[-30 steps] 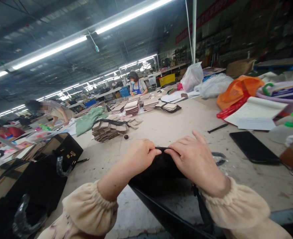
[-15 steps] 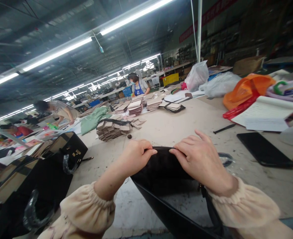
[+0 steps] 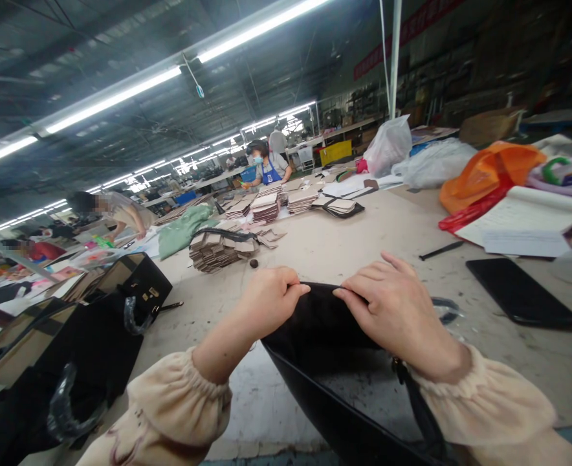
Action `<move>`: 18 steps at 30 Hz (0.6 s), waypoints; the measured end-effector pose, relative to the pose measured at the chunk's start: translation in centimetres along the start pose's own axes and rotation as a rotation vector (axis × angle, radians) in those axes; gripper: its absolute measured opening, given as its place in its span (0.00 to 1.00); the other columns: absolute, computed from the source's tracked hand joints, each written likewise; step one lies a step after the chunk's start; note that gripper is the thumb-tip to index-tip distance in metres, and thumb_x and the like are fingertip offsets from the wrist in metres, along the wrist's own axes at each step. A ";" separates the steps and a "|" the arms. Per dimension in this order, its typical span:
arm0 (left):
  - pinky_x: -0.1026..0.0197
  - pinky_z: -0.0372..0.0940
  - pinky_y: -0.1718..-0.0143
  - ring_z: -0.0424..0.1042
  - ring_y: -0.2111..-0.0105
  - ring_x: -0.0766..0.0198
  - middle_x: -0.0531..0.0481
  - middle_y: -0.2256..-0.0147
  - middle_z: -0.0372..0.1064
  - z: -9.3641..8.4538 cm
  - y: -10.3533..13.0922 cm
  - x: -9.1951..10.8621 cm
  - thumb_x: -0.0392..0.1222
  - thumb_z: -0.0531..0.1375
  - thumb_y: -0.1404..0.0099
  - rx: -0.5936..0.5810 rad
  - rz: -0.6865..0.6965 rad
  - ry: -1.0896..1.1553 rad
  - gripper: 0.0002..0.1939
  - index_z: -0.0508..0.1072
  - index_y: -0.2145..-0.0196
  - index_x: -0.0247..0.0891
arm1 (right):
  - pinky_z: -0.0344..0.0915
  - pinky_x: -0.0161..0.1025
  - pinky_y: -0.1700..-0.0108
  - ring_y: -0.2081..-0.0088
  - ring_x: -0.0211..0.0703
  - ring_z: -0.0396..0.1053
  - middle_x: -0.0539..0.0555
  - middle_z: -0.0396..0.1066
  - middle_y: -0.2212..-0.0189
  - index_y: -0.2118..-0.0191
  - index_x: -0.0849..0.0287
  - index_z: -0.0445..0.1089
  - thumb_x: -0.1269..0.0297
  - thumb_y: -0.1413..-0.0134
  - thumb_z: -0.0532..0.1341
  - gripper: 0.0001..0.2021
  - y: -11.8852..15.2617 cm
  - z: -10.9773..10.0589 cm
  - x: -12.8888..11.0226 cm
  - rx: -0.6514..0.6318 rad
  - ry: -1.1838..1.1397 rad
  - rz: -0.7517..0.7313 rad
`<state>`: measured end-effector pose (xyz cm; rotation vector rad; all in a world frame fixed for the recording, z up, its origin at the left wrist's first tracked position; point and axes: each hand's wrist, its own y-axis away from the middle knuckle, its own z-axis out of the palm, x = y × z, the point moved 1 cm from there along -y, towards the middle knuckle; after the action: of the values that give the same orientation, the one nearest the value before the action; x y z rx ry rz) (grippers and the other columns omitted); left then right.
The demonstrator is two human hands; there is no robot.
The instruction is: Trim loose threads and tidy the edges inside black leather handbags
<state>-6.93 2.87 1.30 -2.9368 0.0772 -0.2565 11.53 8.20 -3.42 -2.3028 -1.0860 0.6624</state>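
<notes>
Black, leather-like material is forming an open bag piece (image 3: 332, 314) in front of the person, above the near edge of the counter (image 3: 387, 236). Its near side is sagging in a long curve toward the lower edge of the view, and a dark strap (image 3: 419, 404) is hanging at its right. The left hand (image 3: 272, 301) and the right hand (image 3: 395, 317) are gripping the far rim a little apart, each set of fingers pinching it between thumb and forefinger. The piece is looking light and pliable, its smooth face perhaps a bit slippery; the folded rim is seeming the firmest part, so a pinch on either side of the middle is likely serving best.

Around it, the counter is showing scuffs and dark specks. Black bags (image 3: 125, 278) with clear-wrapped handles are standing at the left; a phone (image 3: 521, 294) and a thin black tool (image 3: 441, 250) are lying at the right. Beyond, a stack of brown pieces (image 3: 218, 252) is leaning beside a green cloth (image 3: 186, 230), and an orange bag (image 3: 492, 171) is bulging behind a notepad (image 3: 523, 223). Farther off, a person in a blue apron (image 3: 269, 173) is working under slanting rows of tube lights (image 3: 116, 100).
</notes>
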 end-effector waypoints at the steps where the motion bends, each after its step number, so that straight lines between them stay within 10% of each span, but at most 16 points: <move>1: 0.65 0.56 0.70 0.66 0.73 0.66 0.51 0.75 0.71 0.0 0.0 0.0 0.43 0.57 0.38 0.001 -0.004 0.001 0.12 0.72 0.76 0.35 | 0.48 0.50 0.44 0.65 0.42 0.66 0.51 0.72 0.72 0.72 0.55 0.72 0.63 0.44 0.57 0.09 0.0 0.0 0.0 -0.003 0.003 0.001; 18: 0.63 0.52 0.73 0.66 0.74 0.65 0.52 0.76 0.71 0.4 0.4 0.2 0.45 0.56 0.39 0.051 -0.071 -0.033 0.13 0.72 0.77 0.37 | 0.41 0.54 0.40 0.61 0.44 0.69 0.51 0.75 0.64 0.56 0.55 0.71 0.60 0.42 0.56 0.12 0.2 -0.5 -2.0 -0.024 0.063 0.049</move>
<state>-6.62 2.56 0.85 -2.8955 -0.0379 -0.2165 10.86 6.35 -2.73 -2.3616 -1.0168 0.5938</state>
